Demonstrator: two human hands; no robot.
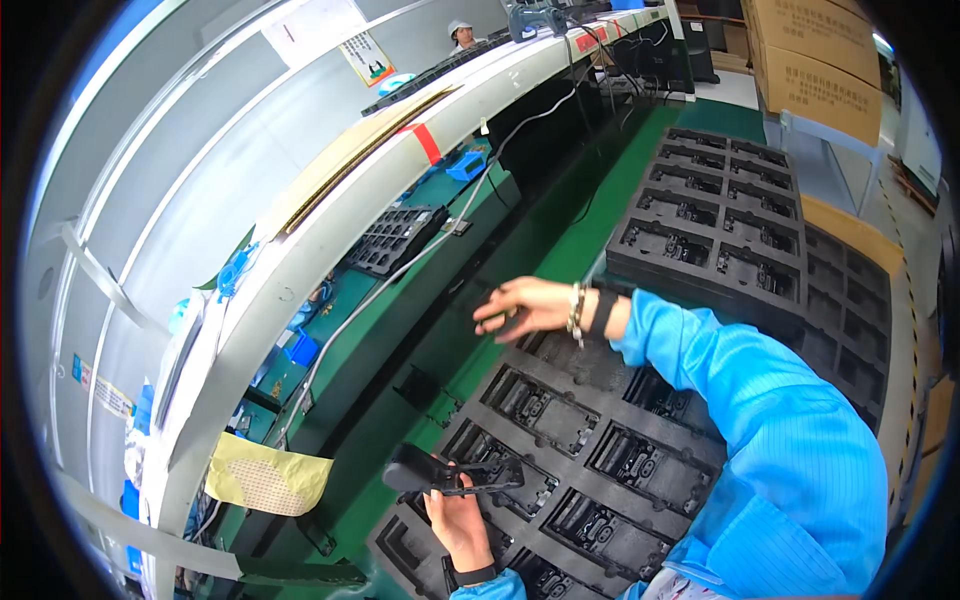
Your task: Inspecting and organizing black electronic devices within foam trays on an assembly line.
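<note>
The small dark thing [513, 322] in the right hand [535, 303] is partly covered by the fingers, and its kind cannot be told. The black device [420, 470] hides parts of the fingers of the left hand [458, 525]. The blue right sleeve [790, 430] covers some of the foam tray [610, 422], whose near end runs out of sight below; the fittings in its pockets are too small to name. The left sleeve [492, 588] is cut by the lower edge. The cartons [815, 90] pass beyond the top, and the far person's [463, 38] body is mostly hidden behind the bench [360, 200].
</note>
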